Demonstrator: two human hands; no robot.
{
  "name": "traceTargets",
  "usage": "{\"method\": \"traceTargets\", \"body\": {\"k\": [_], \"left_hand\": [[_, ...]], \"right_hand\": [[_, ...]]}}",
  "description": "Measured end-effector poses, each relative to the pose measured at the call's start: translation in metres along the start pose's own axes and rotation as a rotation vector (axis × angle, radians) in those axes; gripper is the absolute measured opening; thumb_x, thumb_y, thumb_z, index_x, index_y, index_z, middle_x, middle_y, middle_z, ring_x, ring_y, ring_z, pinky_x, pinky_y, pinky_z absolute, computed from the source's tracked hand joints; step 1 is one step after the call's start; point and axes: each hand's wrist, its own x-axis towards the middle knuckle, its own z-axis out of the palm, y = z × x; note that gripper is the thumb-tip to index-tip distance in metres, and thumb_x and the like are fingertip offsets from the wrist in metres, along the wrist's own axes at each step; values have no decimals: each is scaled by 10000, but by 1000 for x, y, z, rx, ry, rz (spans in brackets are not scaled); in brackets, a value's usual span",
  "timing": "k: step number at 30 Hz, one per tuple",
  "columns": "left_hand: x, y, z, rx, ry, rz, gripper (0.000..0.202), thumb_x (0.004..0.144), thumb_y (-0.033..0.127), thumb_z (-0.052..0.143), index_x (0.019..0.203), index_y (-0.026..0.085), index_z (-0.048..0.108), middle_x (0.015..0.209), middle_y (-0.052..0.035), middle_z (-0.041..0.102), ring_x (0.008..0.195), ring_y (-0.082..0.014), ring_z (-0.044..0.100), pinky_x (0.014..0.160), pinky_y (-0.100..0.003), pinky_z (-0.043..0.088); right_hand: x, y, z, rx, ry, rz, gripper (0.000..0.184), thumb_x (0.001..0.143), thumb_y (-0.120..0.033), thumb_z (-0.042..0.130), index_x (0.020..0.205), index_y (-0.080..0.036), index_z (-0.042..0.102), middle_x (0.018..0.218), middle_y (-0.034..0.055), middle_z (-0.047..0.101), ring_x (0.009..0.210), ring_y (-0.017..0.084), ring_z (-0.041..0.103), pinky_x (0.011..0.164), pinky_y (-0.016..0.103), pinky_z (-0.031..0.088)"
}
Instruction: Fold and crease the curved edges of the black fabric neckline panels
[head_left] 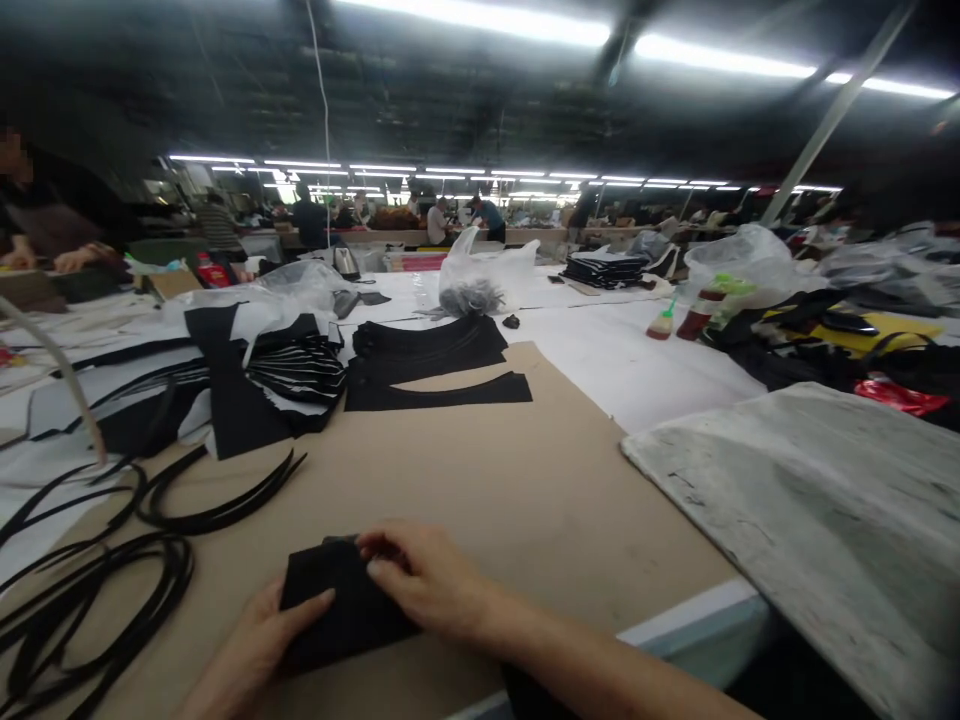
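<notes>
A black fabric piece [349, 610] lies near the front edge of the table, between my two hands. My left hand [274, 625] grips its left side, thumb on top and the other fingers hidden beneath. At its upper right edge, my right hand [412, 570] has thumb and fingers bent close together in a pinch; whether cloth is between the fingertips is hard to see. Farther back on the brown board [480, 480] sit flat, curved black panels [427, 350]. Long black strips [150, 590] curl in loops to the left of my left hand.
A fanned stack of black and white pieces [292, 370] stands at the left. On the right is a worn grey slab [817, 500]. Behind are a plastic bag [480, 275], a small glue bottle [661, 322] and dark folded stacks [606, 268]. People work in the background.
</notes>
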Motion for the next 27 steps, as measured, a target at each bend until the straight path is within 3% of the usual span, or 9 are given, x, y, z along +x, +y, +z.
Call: {"method": "traceTargets", "body": {"k": [3, 6, 8, 10, 13, 15, 20, 23, 27], "left_hand": [[1, 8, -12, 80, -1, 124, 482, 533, 403, 806, 934, 168, 679, 808, -42, 730, 838, -277, 679, 795, -362, 526], [-6, 43, -7, 301, -15, 347, 344, 630, 417, 739, 836, 149, 676, 824, -57, 724, 844, -265, 657, 790, -345, 509], [-15, 77, 5, 428, -12, 481, 301, 661, 419, 706, 790, 150, 667, 787, -51, 712, 772, -243, 642, 708, -321, 509], [-25, 114, 22, 463, -92, 563, 266, 657, 381, 708, 798, 159, 664, 762, -31, 705, 714, -215, 634, 642, -288, 501], [-36, 161, 49, 375, -241, 524, 255, 627, 310, 726, 830, 168, 668, 725, -10, 703, 632, -179, 636, 610, -273, 510], [-38, 185, 63, 348, -277, 499, 264, 608, 266, 727, 845, 164, 670, 716, -12, 704, 618, -166, 643, 599, -258, 512], [-33, 227, 87, 434, -141, 548, 232, 560, 221, 723, 767, 146, 648, 690, -34, 683, 558, -149, 612, 505, -238, 485], [-33, 247, 99, 410, -59, 582, 208, 570, 173, 708, 760, 150, 627, 714, -42, 677, 593, -164, 625, 548, -281, 524], [-39, 266, 114, 322, 45, 629, 204, 597, 87, 673, 774, 149, 591, 702, -36, 662, 697, -192, 660, 691, -356, 573]], "right_hand": [[-18, 7, -29, -23, 116, 81, 267, 850, -195, 526, 1082, -184, 657, 1019, 52, 687, 901, 171, 625, 786, 285, 487], [-32, 11, -55, -8, 81, 143, 245, 872, -256, 539, 1074, -184, 657, 994, 59, 683, 913, 187, 619, 788, 308, 483], [-39, 6, -62, 18, 19, 151, 266, 879, -309, 560, 1104, -199, 651, 1030, 61, 674, 949, 197, 610, 815, 322, 480], [-43, -3, -62, 49, -46, 131, 307, 873, -354, 588, 1147, -225, 638, 1080, 60, 656, 989, 206, 594, 860, 342, 467], [-48, -12, -61, 220, -147, 109, 439, 862, -414, 614, 1270, -261, 560, 1087, 55, 626, 990, 205, 579, 874, 359, 459], [-51, -10, -62, 394, -140, 111, 578, 853, -451, 627, 1374, -277, 448, 1069, 49, 607, 984, 200, 578, 869, 363, 457], [-63, 9, -61, 698, -48, 123, 687, 928, -515, 503, 1497, -306, 181, 1168, 67, 604, 1053, 222, 598, 990, 457, 376], [-69, 17, -49, 747, -114, 124, 717, 891, -533, 554, 1477, -256, 248, 1163, 87, 607, 1084, 241, 587, 1029, 470, 342], [-72, 21, -27, 758, -103, 104, 774, 832, -562, 606, 1451, -269, 244, 1225, 100, 547, 1070, 241, 580, 937, 427, 433]]}}
